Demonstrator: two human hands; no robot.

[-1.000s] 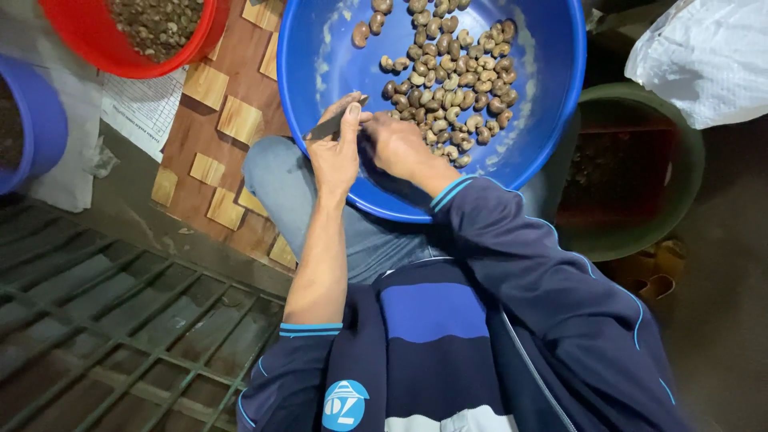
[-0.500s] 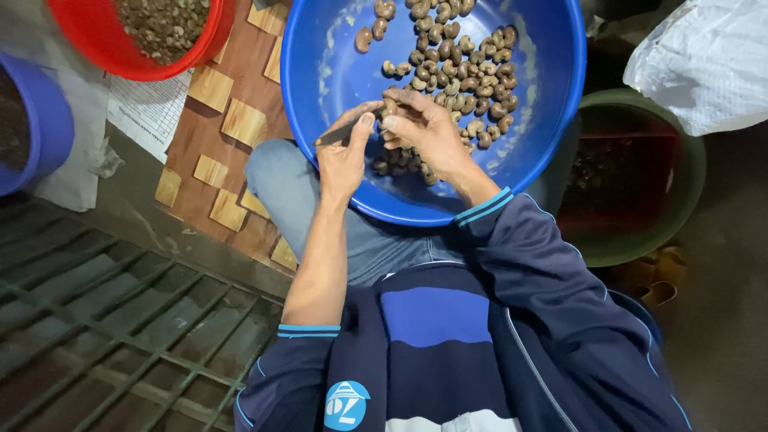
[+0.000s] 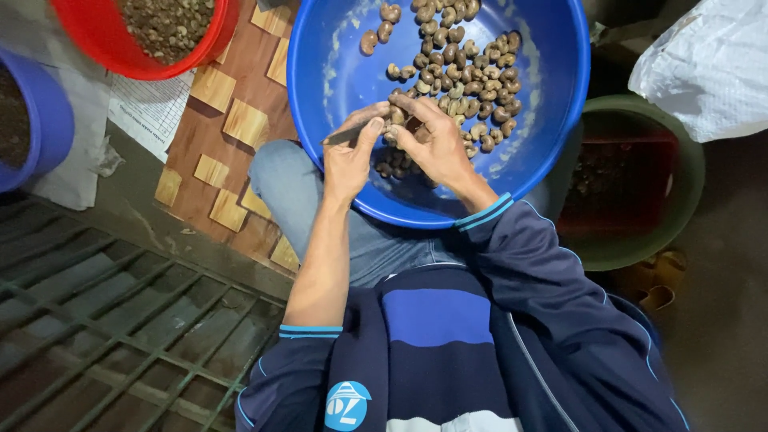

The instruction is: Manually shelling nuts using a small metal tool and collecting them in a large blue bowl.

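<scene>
**Cashew work at the blue basin: one nut in hand, big pile left**

Your right hand (image 3: 436,144) is closed on a single cashew nut (image 3: 394,114), pinched betw. thumb and fingertips, held just above the basin floor near its middle. Your left hand (image 3: 350,156) grips a small dark blade (image 3: 346,136) betw. thumb and forefinger, tip aimed at the nut and right up against it; can't tell if the edge is already in the shell. Both hands closed, neither spread.

Under them sits the blue basin (image 3: 320,56), resting on your lap/knee. Pile of unworked cashews (image 3: 464,64) fills the far half, w/ a few strays off to the left and some tucked under your right palm. Near half of the basin is mostly bare, w/ pale smears on the wall.

Progress, as a judgement: red basin (image 3: 88,48) top-left holds plenty of small brownish bits, prob. finished output or shell, too small to tell which. So a fair share looks done, but dozens remain in the blue basin. You're mid-way on one nut.

Around: purple tub (image 3: 48,120) at far left, green tub (image 3: 688,168) w/ dark contents on the right, white sack (image 3: 704,64) top-right, metal grate (image 3: 104,320) lower-left, wood-pattern flooring (image 3: 232,128) under the basins.
</scene>
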